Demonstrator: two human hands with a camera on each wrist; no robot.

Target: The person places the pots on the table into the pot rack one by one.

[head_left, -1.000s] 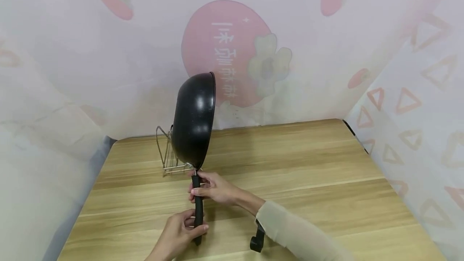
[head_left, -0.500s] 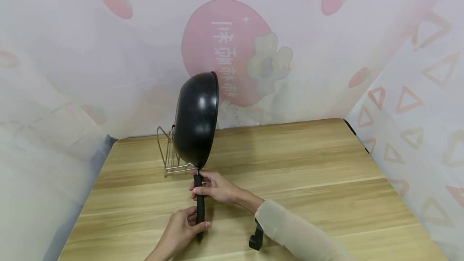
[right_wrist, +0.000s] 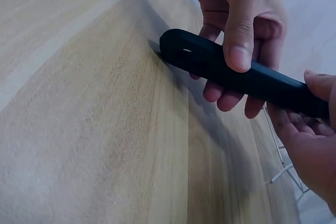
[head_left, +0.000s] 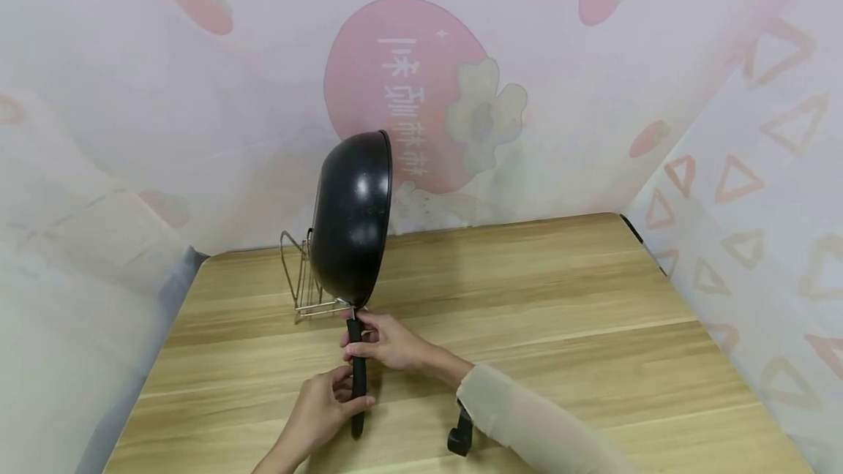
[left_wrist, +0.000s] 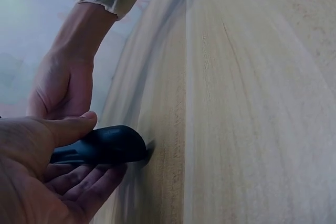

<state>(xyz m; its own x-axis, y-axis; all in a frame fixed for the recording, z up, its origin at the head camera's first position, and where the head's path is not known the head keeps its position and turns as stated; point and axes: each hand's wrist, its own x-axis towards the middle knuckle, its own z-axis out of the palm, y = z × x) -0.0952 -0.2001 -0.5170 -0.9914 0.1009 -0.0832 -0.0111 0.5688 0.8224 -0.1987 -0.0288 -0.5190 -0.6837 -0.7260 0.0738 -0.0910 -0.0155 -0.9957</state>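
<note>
A black wok (head_left: 352, 222) stands on its side in the head view, its open face turned right and its handle (head_left: 358, 379) toward me. Its base leans at a wire rack (head_left: 309, 287). My left hand (head_left: 323, 408) pinches the handle near its free end, thumb on top and fingers below. Higher up, close to the bowl, my right hand (head_left: 395, 342) grips the same handle. In the right wrist view the handle (right_wrist: 231, 72) lies across both hands, and the left wrist view shows its rounded end (left_wrist: 113, 145) between thumb and fingers.
The wood-grain table (head_left: 540, 298) reaches back to a printed wall covering (head_left: 560, 130). A black wrist mount (head_left: 461, 434) sticks out below the right sleeve (head_left: 520, 415).
The wok and both hands hold nearly the same place. Only a slight shift of the whole head view shows; both hands keep their grip on the handle.
</note>
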